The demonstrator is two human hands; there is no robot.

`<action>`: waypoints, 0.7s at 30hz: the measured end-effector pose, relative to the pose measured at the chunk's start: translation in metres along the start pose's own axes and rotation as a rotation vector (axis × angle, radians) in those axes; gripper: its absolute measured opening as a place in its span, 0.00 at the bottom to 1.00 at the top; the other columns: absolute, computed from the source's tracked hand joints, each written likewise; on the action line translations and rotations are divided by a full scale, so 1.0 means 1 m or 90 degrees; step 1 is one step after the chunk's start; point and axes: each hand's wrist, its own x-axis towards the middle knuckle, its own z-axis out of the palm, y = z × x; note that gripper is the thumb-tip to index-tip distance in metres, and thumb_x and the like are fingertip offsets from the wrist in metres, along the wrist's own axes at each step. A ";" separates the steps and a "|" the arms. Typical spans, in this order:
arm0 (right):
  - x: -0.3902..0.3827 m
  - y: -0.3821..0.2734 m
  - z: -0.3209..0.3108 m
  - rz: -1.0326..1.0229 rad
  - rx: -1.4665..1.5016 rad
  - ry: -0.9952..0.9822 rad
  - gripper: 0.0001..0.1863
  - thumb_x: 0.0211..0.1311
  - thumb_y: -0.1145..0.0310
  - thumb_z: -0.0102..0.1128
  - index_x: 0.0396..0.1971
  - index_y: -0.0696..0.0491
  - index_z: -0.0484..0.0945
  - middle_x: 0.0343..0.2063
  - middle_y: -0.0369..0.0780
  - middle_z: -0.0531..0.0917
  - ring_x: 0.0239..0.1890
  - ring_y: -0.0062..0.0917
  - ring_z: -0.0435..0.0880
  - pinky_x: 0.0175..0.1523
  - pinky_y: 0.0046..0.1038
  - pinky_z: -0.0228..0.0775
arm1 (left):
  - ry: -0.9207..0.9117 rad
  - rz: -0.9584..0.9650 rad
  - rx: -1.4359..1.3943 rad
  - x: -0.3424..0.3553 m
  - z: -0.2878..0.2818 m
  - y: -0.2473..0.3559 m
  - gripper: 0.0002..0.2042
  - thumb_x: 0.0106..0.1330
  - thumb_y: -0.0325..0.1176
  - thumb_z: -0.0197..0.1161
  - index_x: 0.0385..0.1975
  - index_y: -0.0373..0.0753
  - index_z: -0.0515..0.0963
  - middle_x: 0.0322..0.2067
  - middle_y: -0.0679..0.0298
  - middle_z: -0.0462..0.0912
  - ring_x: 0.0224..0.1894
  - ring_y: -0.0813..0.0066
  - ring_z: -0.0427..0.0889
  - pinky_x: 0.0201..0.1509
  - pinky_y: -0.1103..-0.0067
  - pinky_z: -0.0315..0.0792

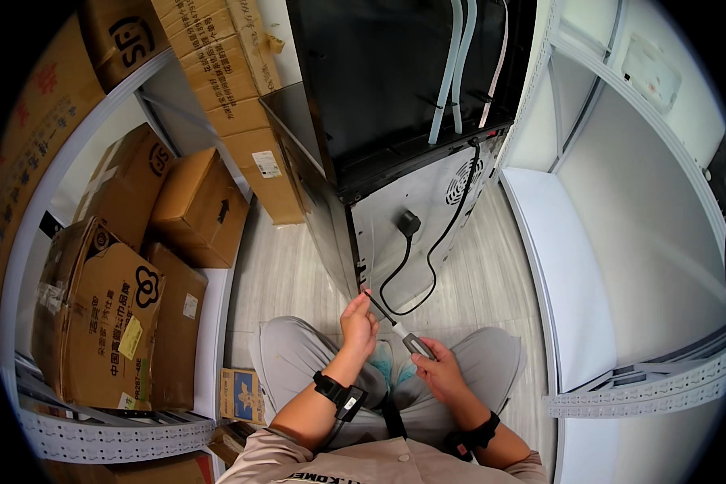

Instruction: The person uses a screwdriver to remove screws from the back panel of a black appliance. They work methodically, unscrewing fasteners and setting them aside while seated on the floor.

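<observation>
A screwdriver with a grey handle (pixel 414 343) and a dark shaft is gripped by my right hand (pixel 441 371). Its shaft points up and left toward my left hand (pixel 358 327), whose fingertips are pinched together at the tip. Whatever lies between those fingertips is too small to make out. Just beyond, a tall appliance (pixel 383 234) with a pale metal back panel and a black upper part stands on the floor. A black power cord (pixel 432 274) loops down its back, its plug (pixel 409 222) hanging against the panel.
Metal shelving with cardboard boxes (pixel 109 323) lines the left side. On the right are white shelves (pixel 565 282). A tall carton (pixel 262 165) stands beside the appliance, and pale tubes (pixel 453 73) run along its black upper part. A small printed box (pixel 243 395) is by my left knee.
</observation>
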 end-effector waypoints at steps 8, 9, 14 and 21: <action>0.000 0.004 -0.001 0.033 0.053 -0.041 0.16 0.70 0.69 0.53 0.55 0.56 0.70 0.33 0.33 0.76 0.27 0.17 0.71 0.32 0.21 0.64 | 0.005 0.013 0.043 -0.005 0.009 0.002 0.14 0.68 0.34 0.62 0.50 0.38 0.74 0.18 0.76 0.64 0.13 0.86 0.55 0.15 0.84 0.49; 0.000 0.003 0.001 0.043 0.070 -0.051 0.16 0.71 0.68 0.51 0.55 0.55 0.70 0.34 0.34 0.77 0.28 0.18 0.72 0.33 0.22 0.65 | 0.008 0.015 0.043 -0.005 0.008 0.002 0.13 0.68 0.34 0.62 0.50 0.38 0.74 0.18 0.76 0.64 0.13 0.86 0.55 0.15 0.84 0.49; -0.003 -0.004 0.001 0.103 0.084 -0.092 0.17 0.72 0.66 0.51 0.56 0.56 0.71 0.37 0.37 0.82 0.25 0.19 0.72 0.31 0.21 0.65 | 0.017 0.026 0.048 -0.004 0.006 0.000 0.14 0.68 0.34 0.62 0.50 0.39 0.74 0.19 0.76 0.64 0.14 0.87 0.56 0.16 0.84 0.50; 0.001 0.008 -0.001 -0.159 -0.177 -0.002 0.19 0.63 0.69 0.63 0.54 0.56 0.75 0.40 0.34 0.81 0.34 0.17 0.76 0.39 0.21 0.69 | 0.055 0.044 0.075 -0.001 0.005 -0.001 0.11 0.68 0.33 0.62 0.45 0.36 0.78 0.20 0.75 0.69 0.12 0.87 0.57 0.15 0.84 0.50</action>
